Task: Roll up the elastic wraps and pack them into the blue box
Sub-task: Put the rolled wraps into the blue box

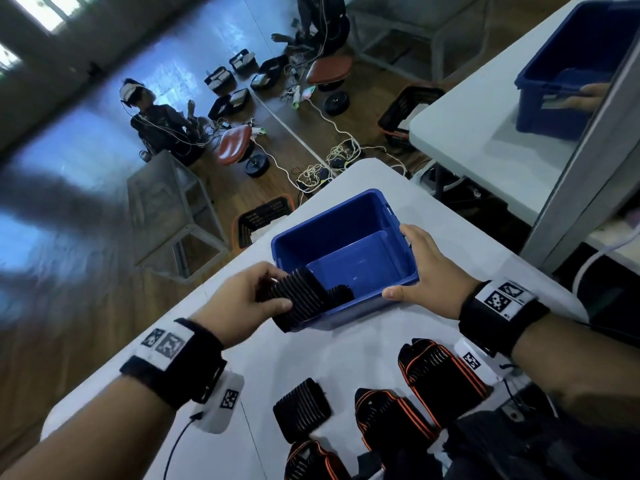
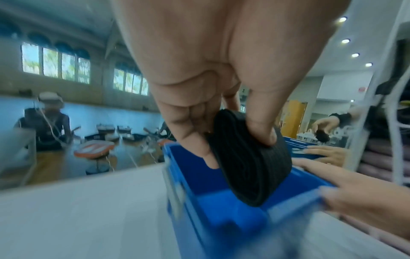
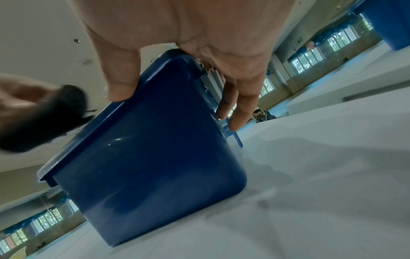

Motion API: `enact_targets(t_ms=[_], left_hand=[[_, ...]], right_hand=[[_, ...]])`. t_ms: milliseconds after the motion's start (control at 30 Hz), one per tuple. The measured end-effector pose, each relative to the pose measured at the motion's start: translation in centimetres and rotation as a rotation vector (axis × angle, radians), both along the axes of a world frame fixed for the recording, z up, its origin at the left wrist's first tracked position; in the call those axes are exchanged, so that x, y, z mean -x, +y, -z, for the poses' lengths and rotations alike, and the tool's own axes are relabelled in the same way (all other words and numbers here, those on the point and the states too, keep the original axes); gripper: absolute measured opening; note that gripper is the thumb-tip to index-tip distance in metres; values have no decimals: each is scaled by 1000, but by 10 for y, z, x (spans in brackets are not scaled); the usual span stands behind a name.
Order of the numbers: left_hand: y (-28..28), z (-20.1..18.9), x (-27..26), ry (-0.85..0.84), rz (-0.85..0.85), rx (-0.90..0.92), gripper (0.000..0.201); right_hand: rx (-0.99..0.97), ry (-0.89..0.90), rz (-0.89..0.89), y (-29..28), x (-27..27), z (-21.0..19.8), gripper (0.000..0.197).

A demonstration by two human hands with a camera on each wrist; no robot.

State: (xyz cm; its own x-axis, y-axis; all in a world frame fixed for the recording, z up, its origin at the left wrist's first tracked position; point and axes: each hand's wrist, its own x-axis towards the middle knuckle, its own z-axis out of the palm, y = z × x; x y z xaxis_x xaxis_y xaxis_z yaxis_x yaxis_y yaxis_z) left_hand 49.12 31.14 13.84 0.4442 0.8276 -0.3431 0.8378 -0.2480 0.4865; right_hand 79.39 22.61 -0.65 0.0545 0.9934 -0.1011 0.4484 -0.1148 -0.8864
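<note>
A blue box (image 1: 346, 216) stands on the white table (image 1: 311, 355). My left hand (image 1: 273, 289) grips a rolled black elastic wrap (image 1: 299, 301) over the box's near left corner. The left wrist view shows the roll (image 2: 250, 157) pinched between thumb and fingers above the box (image 2: 221, 210). One small black roll (image 1: 341, 294) lies inside the box by the near wall. My right hand (image 1: 420, 268) holds the box's right rim; thumb and fingers (image 3: 237, 108) clasp the rim of the box (image 3: 155, 166).
Near me on the table lie a black rolled wrap (image 1: 301, 408) and three orange-edged wraps (image 1: 440, 379). A second blue box (image 1: 568, 64) sits on the neighbouring table at top right. Black baskets (image 1: 263, 216), cables and a seated person (image 1: 156, 119) are on the floor beyond the table's far edge.
</note>
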Motion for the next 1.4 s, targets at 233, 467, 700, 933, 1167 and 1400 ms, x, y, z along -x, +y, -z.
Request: enact_targets(t_ms=[233, 467, 700, 933, 1167, 1400], left_hand=[[94, 14, -70, 343, 153, -98, 30], [122, 69, -116, 625, 344, -37, 31], [124, 104, -126, 837, 393, 12, 25], [122, 124, -128, 865, 379, 39, 21], [124, 125, -133, 956, 422, 52, 25], [120, 121, -138, 986, 419, 14, 23]], right_hand=[[-30, -11, 4, -2, 1, 0, 105], [19, -26, -34, -1, -1, 1, 86], [31, -60, -47, -2, -2, -5, 77], [44, -96, -67, -2, -4, -7, 75], [45, -91, -88, -3, -6, -7, 74], [39, -59, -96, -5, -7, -6, 74]])
